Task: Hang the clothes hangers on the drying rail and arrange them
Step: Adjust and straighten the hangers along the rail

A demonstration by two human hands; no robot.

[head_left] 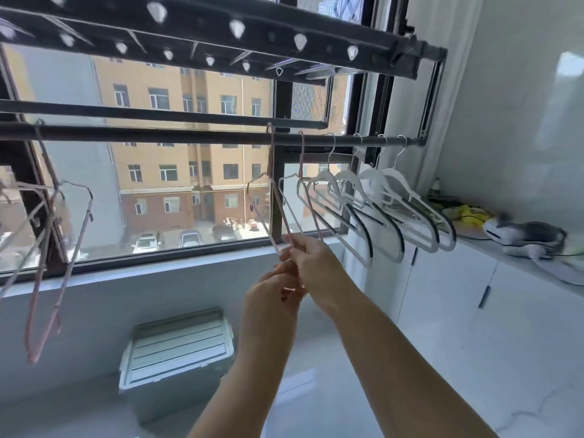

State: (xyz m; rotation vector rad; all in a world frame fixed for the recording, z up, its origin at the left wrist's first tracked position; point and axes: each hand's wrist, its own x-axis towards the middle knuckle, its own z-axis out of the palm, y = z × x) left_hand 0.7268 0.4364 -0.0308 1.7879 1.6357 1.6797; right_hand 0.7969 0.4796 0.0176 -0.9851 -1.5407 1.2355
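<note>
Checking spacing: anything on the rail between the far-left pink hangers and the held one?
Head view: drying rail bare between far-left pink hangers and held pink hanger.

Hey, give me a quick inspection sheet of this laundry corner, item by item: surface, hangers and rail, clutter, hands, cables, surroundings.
surface: white counter at right, partly occupied.
job's things: two pink wire hangers hooked mid drying rail; four white hangers at its right end; other pink hangers far left.
clutter: grey-white appliance, yellow items on counter; lidded box on floor.
grips: left hand and right hand pinch the pink wire hangers' lower ends.
cables: possible thin cord by appliance, unclear.
surroundings: window, buildings, parked cars outside.
</note>
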